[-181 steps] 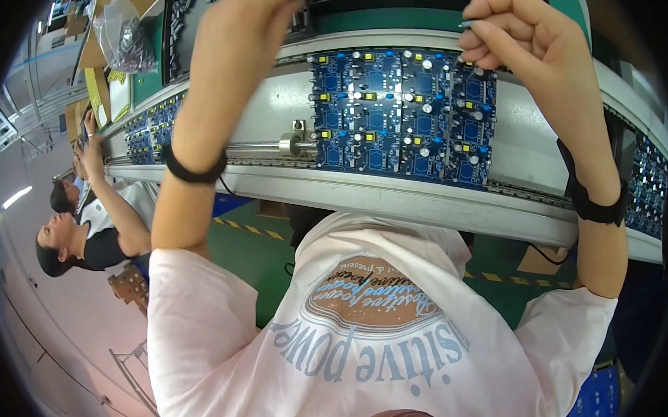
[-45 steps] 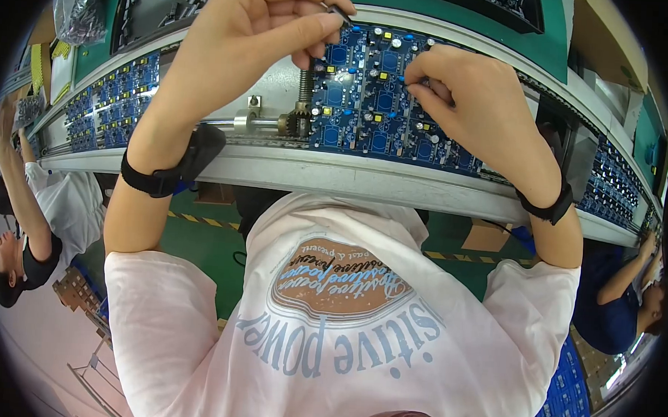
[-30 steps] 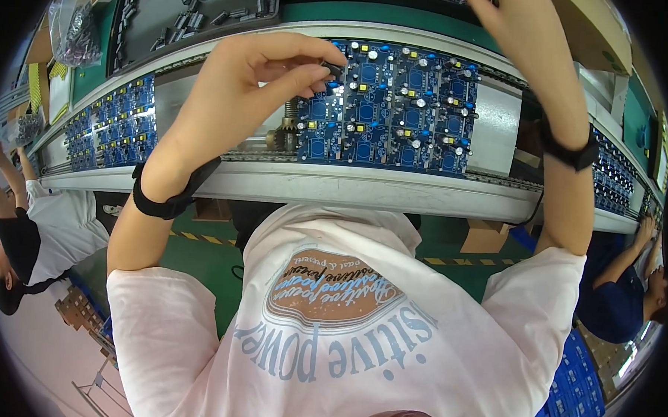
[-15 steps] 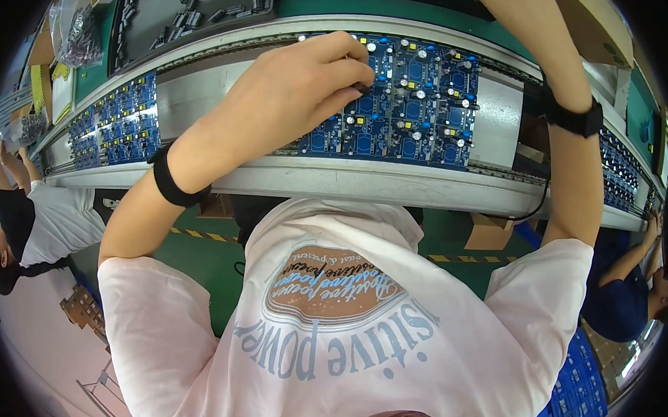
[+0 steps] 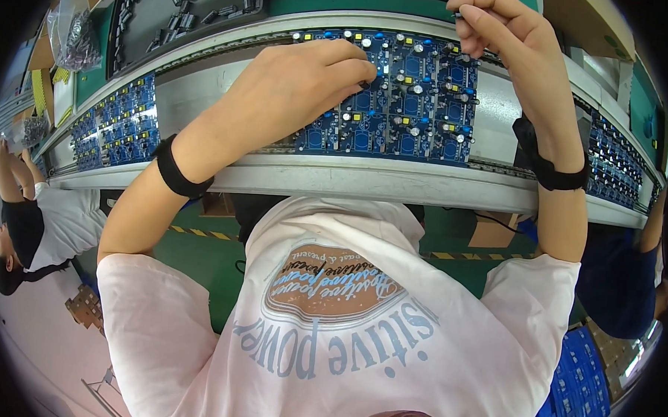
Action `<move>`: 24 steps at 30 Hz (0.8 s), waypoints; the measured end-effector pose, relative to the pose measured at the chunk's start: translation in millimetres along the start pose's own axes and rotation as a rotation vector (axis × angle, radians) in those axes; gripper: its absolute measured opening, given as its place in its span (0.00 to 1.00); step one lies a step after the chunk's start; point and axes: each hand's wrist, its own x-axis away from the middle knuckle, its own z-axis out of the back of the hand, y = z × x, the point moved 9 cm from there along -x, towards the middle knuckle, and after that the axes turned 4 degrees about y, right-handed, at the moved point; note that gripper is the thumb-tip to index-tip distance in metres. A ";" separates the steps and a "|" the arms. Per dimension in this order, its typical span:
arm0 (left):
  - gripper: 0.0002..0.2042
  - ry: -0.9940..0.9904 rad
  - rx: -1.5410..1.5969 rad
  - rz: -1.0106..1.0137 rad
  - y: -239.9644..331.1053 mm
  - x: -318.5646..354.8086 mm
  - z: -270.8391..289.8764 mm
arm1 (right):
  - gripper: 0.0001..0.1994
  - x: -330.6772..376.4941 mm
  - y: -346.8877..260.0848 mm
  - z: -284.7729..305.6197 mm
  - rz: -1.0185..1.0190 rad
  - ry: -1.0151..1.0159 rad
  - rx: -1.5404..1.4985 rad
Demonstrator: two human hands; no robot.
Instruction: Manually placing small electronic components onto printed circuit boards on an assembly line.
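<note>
A panel of blue circuit boards [image 5: 409, 104] lies on the conveyor in front of me, populated with white-topped cylinders and small yellow and blue parts. My left hand [image 5: 298, 84] reaches over its left half, thumb and fingers pinched on a small dark component [image 5: 365, 84] close above the boards. Its lower end is hidden by the fingers. Past the panel's far right corner, my right hand [image 5: 509, 41] is raised, with thumb and forefinger closed on another small dark component [image 5: 457, 16]. Black bands circle both wrists.
At the far left, a black tray [image 5: 158, 55] holds many loose black cylindrical components. A clear bag of small parts [image 5: 75, 33] stands beside it. More blue boards lie along the rail, left [image 5: 118, 117] and right [image 5: 616, 157]. Other people work at both sides. The conveyor's near metal rail [image 5: 380, 179] runs before me.
My right hand has come back into view from beyond the top edge, now with a small dark component. My left hand stays at nearly the same spot over the panel.
</note>
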 end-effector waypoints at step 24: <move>0.10 -0.008 -0.146 -0.109 11.2 -3.1 0.4 | 0.12 32.4 6.6 20.0 -0.693 0.403 0.885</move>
